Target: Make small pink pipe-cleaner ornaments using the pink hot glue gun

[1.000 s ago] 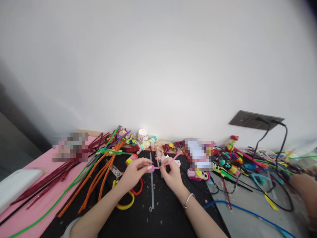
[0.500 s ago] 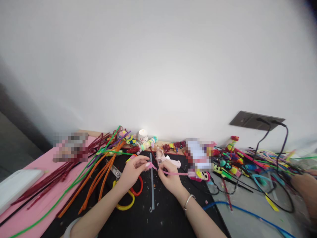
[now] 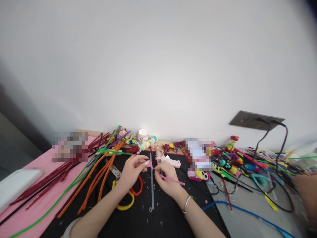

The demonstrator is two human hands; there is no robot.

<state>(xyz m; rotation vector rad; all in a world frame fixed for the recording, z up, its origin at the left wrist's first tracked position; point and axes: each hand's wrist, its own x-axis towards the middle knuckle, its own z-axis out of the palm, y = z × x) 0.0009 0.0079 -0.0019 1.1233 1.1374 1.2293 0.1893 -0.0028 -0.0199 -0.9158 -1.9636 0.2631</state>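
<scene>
Between my hands is a pink pipe cleaner (image 3: 173, 180), curled at its left end, with its straight tail reaching right past my fingers. My left hand (image 3: 133, 170) pinches the curled end between thumb and fingers. My right hand (image 3: 167, 177) grips the same pipe cleaner a little to the right, fingers closed. Under the gap between them, a translucent glue stick (image 3: 152, 190) lies on the black mat. Just behind my right hand lies a pale pink glue gun (image 3: 174, 163). Scissors with red and yellow handles (image 3: 125, 205) lie beneath and beside my left forearm.
Orange pipe cleaners (image 3: 104, 178) and dark red ones (image 3: 56, 175) spread across the left side. A paper cup (image 3: 143, 135) stands by the wall. At right are a pink pipe-cleaner figure (image 3: 198, 175), black cables (image 3: 289, 188) and another person's hand (image 3: 305, 188).
My right hand has moved slightly left, closer to my left hand. The pink pipe cleaner's tail has swung down and now slants across my right hand.
</scene>
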